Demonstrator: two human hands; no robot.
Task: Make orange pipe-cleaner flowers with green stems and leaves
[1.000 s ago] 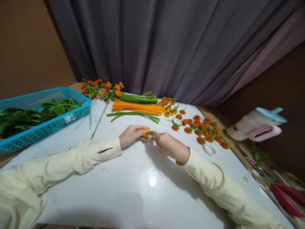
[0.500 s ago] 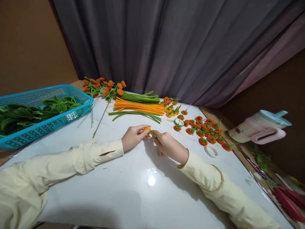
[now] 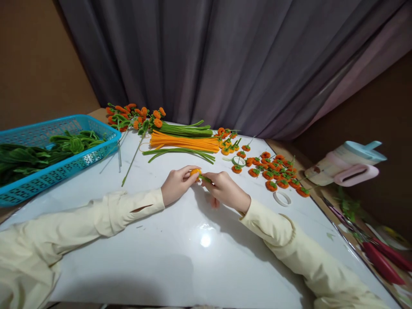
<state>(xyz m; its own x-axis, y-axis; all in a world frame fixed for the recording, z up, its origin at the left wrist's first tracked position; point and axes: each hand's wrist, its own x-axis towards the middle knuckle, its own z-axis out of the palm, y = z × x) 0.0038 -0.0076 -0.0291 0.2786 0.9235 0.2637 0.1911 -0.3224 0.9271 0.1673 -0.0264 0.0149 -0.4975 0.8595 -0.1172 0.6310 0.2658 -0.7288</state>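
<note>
Between my hands, above the middle of the white table (image 3: 154, 257), is a small yellow-orange pipe-cleaner flower (image 3: 195, 172) with a green stem (image 3: 205, 178). My left hand (image 3: 177, 185) pinches the flower head between thumb and fingers. My right hand (image 3: 227, 192) is closed on the green stem, its fingertips close to the flower's base. Just beyond the hands lie loose green pipe cleaners (image 3: 180, 152) and a bundle of orange pipe cleaners (image 3: 183, 141). The fingers partly cover the flower.
A blue basket (image 3: 61, 165) of green leaves stands at left. Finished orange flowers (image 3: 273, 171) cluster at right, with tape rolls (image 3: 282, 198) beside them. Orange blooms (image 3: 138, 116) lie at the back. A tumbler (image 3: 347, 163) and red-handled pliers (image 3: 383, 262) sit along the right side.
The view has shifted slightly, so the table items appear a little further left. Both hands stay on the flower and its stem, with small finger movements.
</note>
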